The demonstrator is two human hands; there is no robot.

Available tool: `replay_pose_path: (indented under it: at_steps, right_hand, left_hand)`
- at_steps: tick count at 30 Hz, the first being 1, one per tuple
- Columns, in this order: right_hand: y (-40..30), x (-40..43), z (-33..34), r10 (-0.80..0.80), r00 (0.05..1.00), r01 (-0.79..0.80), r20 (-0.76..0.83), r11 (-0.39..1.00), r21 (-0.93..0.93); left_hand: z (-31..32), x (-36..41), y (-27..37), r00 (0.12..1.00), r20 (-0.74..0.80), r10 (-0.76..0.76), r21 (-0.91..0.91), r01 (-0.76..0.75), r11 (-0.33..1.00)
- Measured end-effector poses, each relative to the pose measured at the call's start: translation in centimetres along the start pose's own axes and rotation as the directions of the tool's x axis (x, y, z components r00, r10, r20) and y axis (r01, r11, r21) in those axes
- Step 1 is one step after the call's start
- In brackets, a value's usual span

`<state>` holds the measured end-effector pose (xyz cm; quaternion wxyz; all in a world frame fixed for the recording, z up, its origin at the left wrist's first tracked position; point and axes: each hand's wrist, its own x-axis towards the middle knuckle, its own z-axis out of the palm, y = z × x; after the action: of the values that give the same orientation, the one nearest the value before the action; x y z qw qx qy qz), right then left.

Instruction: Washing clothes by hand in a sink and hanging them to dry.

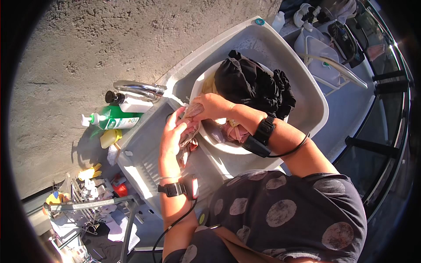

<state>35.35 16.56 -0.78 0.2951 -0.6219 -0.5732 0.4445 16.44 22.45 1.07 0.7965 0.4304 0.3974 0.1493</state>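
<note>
Both of my hands grip one wet, pinkish-brown cloth point(188, 139) under the stream from a chrome faucet point(141, 88). My left hand point(172, 133) holds it from the left, over the ribbed part of the laundry sink point(320, 108). Its top end is pinched in my right hand point(212, 107), beside the rim of a white basin point(227, 149). In that basin lie a bunched black garment point(253, 85) and a pink cloth point(236, 132) among yellowish fabric. The lower end of the held cloth hangs down with a reddish patch.
Left of the sink stand a green pump bottle point(121, 117), a white bottle with a black cap point(136, 103), a yellow sponge point(111, 138) and a brush point(113, 154). A metal rack point(92, 204) with clothes is at lower left. A folding chair point(329, 67) stands at upper right.
</note>
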Motion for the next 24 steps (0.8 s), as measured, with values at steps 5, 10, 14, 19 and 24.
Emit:
replay_pose_path:
  at_steps: [5, 10, 14, 19, 24]
  right_hand:
    - [-3.3, -1.5, -1.9, -0.248, 0.939, 0.288, -0.238, 0.946, 0.150]
    - [-9.1, -4.3, -4.4, -0.173, 0.955, 0.295, -0.239, 0.582, 0.758]
    - [-5.2, -4.2, -4.8, -0.053, 0.954, 0.272, -0.295, 0.568, 0.777]
    - [3.0, -2.9, -0.1, -0.069, 0.967, 0.079, -0.245, 0.996, 0.032]
    - [2.5, -1.8, 7.1, -0.364, 0.850, 0.311, -0.381, 0.930, -0.195]
  left_hand:
    - [-0.6, 1.9, -3.5, 0.863, 0.123, 0.489, 0.899, -0.306, 0.314]
    - [-2.1, 3.6, -6.0, 0.896, -0.103, 0.432, 0.733, -0.225, 0.642]
    - [-4.5, 4.5, -5.1, 0.967, -0.232, 0.102, 0.100, -0.081, 0.992]
    - [0.0, 0.5, 2.5, 0.977, -0.130, 0.169, -0.075, -0.180, 0.981]
    - [4.4, -3.9, 4.4, 0.976, -0.082, 0.201, 0.074, -0.196, 0.978]
